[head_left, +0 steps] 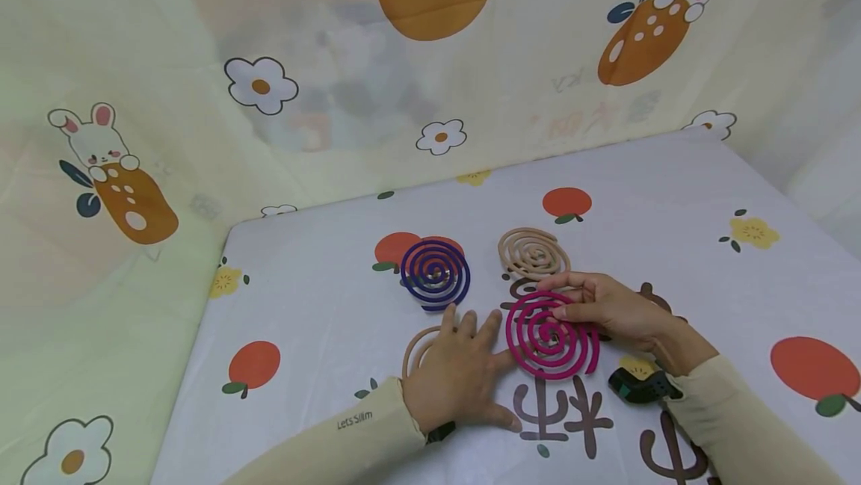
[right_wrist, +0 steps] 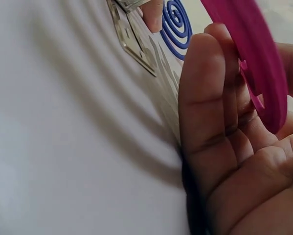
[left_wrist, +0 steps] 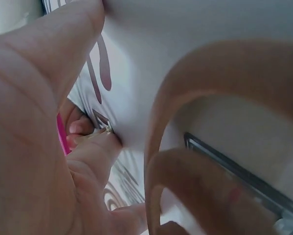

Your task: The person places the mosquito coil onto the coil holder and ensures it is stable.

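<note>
A pink mosquito coil [head_left: 550,332] is tilted up off the table, and my right hand [head_left: 615,313] pinches its far right part between thumb and fingers. My left hand [head_left: 456,373] lies spread on the table with fingers straight. One left fingertip touches a flat metal stand [right_wrist: 136,51] beneath the pink coil. Under and beside the left hand is a tan coil [head_left: 406,359], largely covered in the head view; the left wrist view shows its curved strips [left_wrist: 158,112] close up. Just beyond the left fingertips sits a blue coil [head_left: 436,273].
A beige coil [head_left: 534,253] lies behind the right hand. Beneath everything spreads a white tablecloth [head_left: 316,298] printed with fruit, flowers and dark characters. A patterned curtain [head_left: 356,89] rises along the table's far edge and left side.
</note>
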Demonstrator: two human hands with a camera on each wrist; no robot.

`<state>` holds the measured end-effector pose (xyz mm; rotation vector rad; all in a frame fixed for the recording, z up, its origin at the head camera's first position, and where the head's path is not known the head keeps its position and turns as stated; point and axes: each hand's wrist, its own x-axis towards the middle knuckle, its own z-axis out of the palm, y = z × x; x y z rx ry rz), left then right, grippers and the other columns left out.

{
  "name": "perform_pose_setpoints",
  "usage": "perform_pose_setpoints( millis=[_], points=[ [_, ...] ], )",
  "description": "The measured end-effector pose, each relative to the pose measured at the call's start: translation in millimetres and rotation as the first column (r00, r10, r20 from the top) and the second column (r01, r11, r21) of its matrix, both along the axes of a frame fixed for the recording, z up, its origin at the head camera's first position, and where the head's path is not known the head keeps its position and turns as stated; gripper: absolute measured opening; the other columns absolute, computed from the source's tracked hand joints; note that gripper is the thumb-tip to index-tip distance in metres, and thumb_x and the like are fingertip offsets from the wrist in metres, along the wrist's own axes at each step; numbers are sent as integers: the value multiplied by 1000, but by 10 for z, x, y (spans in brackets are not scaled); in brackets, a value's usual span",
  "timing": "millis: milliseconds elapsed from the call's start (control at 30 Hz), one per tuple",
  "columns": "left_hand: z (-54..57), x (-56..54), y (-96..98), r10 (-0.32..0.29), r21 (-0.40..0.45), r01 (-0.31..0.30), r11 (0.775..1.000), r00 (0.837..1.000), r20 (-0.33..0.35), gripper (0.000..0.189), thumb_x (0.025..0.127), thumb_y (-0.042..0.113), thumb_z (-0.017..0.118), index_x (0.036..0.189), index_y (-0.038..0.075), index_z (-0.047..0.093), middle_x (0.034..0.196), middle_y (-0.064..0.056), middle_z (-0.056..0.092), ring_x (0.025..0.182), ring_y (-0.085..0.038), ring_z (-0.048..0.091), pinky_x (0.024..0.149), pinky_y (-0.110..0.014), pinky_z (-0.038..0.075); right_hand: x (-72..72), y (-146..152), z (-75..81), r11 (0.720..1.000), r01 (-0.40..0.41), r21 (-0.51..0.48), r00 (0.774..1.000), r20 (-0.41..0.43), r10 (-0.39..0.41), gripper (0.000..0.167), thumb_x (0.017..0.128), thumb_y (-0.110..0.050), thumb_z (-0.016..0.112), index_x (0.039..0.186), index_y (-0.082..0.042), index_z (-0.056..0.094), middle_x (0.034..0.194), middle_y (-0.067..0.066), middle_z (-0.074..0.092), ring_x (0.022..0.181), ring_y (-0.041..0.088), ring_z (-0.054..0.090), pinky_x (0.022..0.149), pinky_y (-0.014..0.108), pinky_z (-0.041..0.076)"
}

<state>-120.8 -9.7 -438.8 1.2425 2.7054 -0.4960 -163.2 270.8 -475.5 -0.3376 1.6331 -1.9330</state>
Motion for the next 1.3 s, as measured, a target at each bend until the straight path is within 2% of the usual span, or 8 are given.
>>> perform_pose_setpoints(
  millis=[267,633,800,1067,1300],
  points=[
    [-1,0,-1,8,2,-8,1000,1000,12,104,70,98,55,160,48,36,166,-7,38,142,-35,46,119,-59,32,-6,-35,-38,999,-4,49,999,-53,6,48,103,-2,62,144,11,43,104,11,77,91,17,77,82,33,62],
    [-9,4,21,14,-44,-14,999,1000,14,104,70,101,49,159,50,35,168,-5,33,146,-35,42,122,-59,27,4,-51,-54,999,18,46,998,-53,-15,48,103,-1,62,145,13,41,113,12,77,97,20,77,87,34,61],
    [-6,3,21,15,-50,-15,999,1000,13,103,71,100,49,159,50,36,169,-5,32,146,-35,41,122,-59,27,5,-65,-39,996,29,86,998,-57,-25,53,102,-1,64,146,14,39,115,14,76,98,22,77,87,35,61],
    [-4,11,22,19,-55,-19,998,1000,10,103,71,101,48,159,50,36,169,-5,33,147,-35,41,122,-59,27,22,-96,-14,986,46,162,999,-36,-41,56,98,-3,70,145,10,43,106,19,76,94,24,77,84,34,62],
    [0,23,23,17,-55,-16,998,1000,3,101,71,100,49,157,49,40,169,-5,33,146,-35,41,122,-59,27,28,-96,-24,983,33,181,997,-72,-20,55,98,-4,70,145,10,44,98,20,74,87,21,76,79,32,63]
  ],
)
